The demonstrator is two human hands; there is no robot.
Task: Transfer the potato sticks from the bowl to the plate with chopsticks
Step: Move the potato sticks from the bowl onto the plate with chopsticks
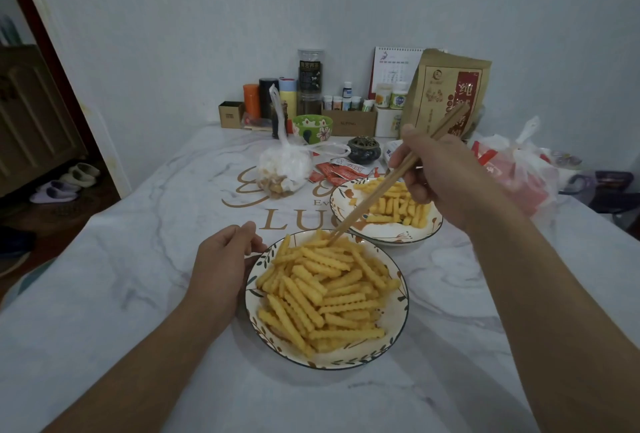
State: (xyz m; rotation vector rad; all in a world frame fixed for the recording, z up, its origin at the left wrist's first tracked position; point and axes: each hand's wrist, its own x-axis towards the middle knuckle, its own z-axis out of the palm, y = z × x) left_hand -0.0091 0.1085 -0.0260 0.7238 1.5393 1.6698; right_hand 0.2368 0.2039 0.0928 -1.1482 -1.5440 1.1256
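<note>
A white leaf-patterned bowl sits near me, heaped with crinkle-cut potato sticks. Behind it to the right stands a matching plate with a smaller pile of sticks. My right hand holds a pair of wooden chopsticks; their tips reach down into the far edge of the bowl's pile. Whether the tips pinch a stick I cannot tell. My left hand rests against the bowl's left rim, thumb and fingers curled round it.
A tied plastic bag of snacks and red sauce packets lie behind the plate. Bottles, jars, a green bowl, a calendar and a brown paper bag line the wall. More plastic bags sit at the right.
</note>
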